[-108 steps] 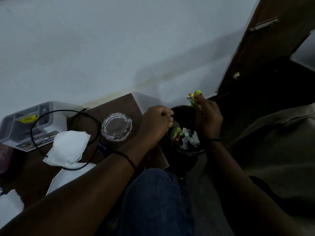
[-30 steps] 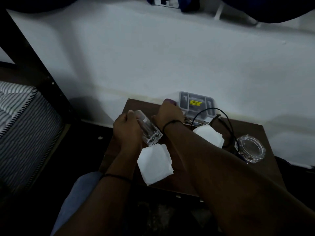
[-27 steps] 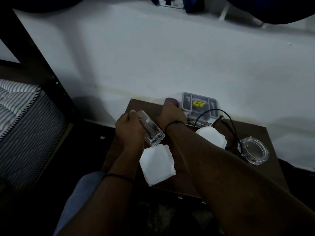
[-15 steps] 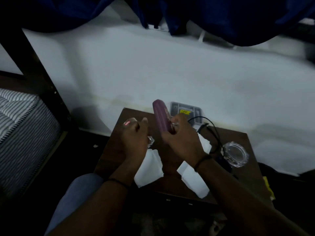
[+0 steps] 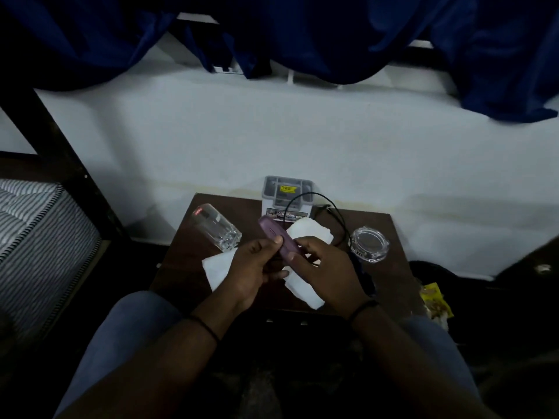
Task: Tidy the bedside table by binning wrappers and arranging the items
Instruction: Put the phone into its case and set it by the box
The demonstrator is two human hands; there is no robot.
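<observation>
While both hands hold the purple case (image 5: 276, 241) just above the counter (image 5: 181, 252), the arranging step is under way: the left hand (image 5: 252, 272) curls round its near end and the right hand (image 5: 325, 267) pinches its side. Next it needs a bare spot, away from the glass (image 5: 216, 226) and tissues (image 5: 219, 266).

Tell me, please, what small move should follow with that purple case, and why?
Probably set the slim purple case down on a bare patch of the brown wooden bedside table. Both the left hand and right hand grip it, so neither is free for the white tissues.
</observation>
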